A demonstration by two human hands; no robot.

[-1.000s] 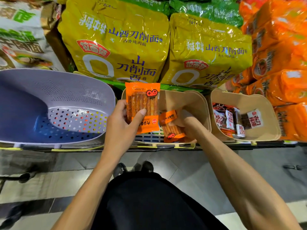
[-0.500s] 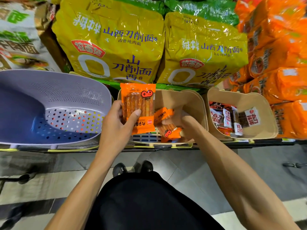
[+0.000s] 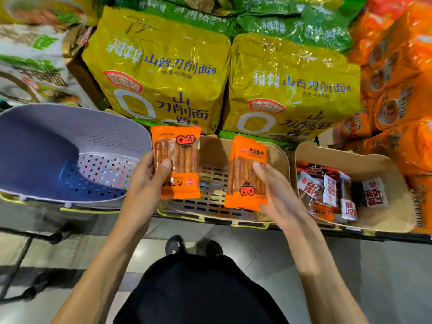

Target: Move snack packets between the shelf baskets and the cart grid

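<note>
Packets (image 3: pixel 327 195) in right basket (image 3: pixel 397 220).

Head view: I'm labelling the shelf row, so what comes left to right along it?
Purple basket → left hand → its orange packet → second orange packet → right hand → tan basket holding small packets.

The left grip (image 3: pixel 149 181) holds an orange packet (image 3: pixel 180 160) upright over the left edge of the middle basket (image 3: pixel 279 157), with its thumb across the packet's front. The right grip (image 3: pixel 278 190) pinches a second packet (image 3: pixel 245 178) over the same basket's right half, logo end down. Along the shelf's front edge, a purple basket (image 3: pixel 70 127) sits at the left and a tan basket (image 3: pixel 385 167) of small packets at the right, with yellow bags (image 3: pixel 163 66) stacked behind.
</note>
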